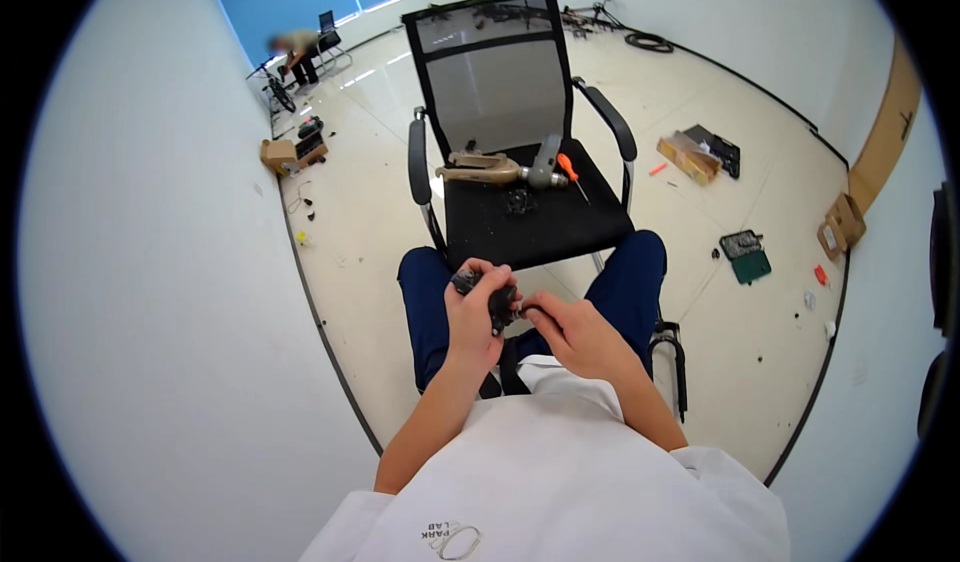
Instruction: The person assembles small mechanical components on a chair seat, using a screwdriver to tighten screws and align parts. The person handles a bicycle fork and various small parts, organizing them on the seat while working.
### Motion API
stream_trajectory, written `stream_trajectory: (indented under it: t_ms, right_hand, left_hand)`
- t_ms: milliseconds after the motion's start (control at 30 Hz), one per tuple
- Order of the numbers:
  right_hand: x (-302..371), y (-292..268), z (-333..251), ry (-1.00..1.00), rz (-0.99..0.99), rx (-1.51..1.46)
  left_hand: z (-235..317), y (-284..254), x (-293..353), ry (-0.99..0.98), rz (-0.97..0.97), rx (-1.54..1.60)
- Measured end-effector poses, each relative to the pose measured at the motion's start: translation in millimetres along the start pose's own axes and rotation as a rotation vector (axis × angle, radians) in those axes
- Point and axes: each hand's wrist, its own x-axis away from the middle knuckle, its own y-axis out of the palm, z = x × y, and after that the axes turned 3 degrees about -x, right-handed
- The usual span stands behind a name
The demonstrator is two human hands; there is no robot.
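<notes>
Handling appears unfinished on the black mechanical part (502, 308), held near of the mesh-backed office chair (495, 87): the left hand (472, 310) has it in a closed grip, the right hand (572, 328) pinches a small dark piece (529, 309) at its right side, and an orange screwdriver (568, 168) lies unheld.

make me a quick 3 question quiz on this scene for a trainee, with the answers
1. Multiple choice: what colour is the handle of the screwdriver on the chair?
A) green
B) orange
C) blue

2. True or false: the left hand is empty.

3. Fill the gap: in the picture, the open case lies on the floor to the ____ of the chair.

Key
1. B
2. False: it holds a black part.
3. right
</notes>
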Motion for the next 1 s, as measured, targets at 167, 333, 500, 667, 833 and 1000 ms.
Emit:
stream_trajectory:
  t_ms: [167, 333, 500, 667, 833, 1000]
  right_hand:
    - [-0.4, 18.6, 35.6, 0.014, -0.102, 0.216]
    - [2.0, 41.3, 73.9, 0.105, -0.233, 0.283]
    - [-3.9, 35.8, 86.5, 0.079, -0.432, 0.369]
    - [-3.4, 39.1, 86.9, 0.089, -0.376, 0.231]
    - [-0.2, 43.7, 72.8, 0.128, -0.345, 0.277]
    - [-6.2, 46.9, 69.0, 0.135, -0.329, 0.291]
  left_hand:
    - [-38.7, -30.0, -12.8, 0.005, 0.086, -0.002]
    - [-79.3, -67.9, -20.8, -0.174, 0.235, 0.037]
    - [-95.7, -90.9, -34.2, -0.427, 0.182, 0.110]
    - [-90.1, -80.3, -28.2, -0.269, 0.251, 0.039]
    - [-91.8, -74.0, -21.2, -0.080, 0.347, 0.034]
    - [-88.9, -66.8, -21.0, 0.101, 0.455, 0.022]
